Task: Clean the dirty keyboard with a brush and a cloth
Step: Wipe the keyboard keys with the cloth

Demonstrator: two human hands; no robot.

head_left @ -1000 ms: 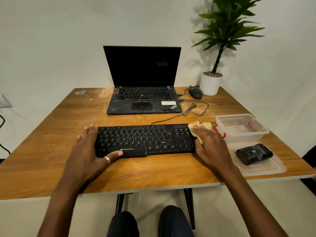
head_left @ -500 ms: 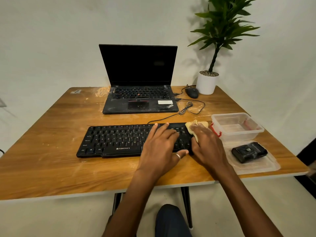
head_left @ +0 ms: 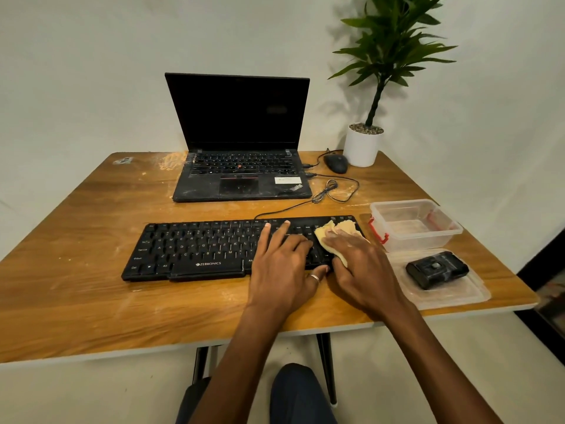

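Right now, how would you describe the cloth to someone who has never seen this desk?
On the wooden table, find the black keyboard lying in front of the open laptop. At its right end, beside the clear plastic tub, the right hand presses a crumpled cloth onto the keys. It alone is pale yellow and soft.
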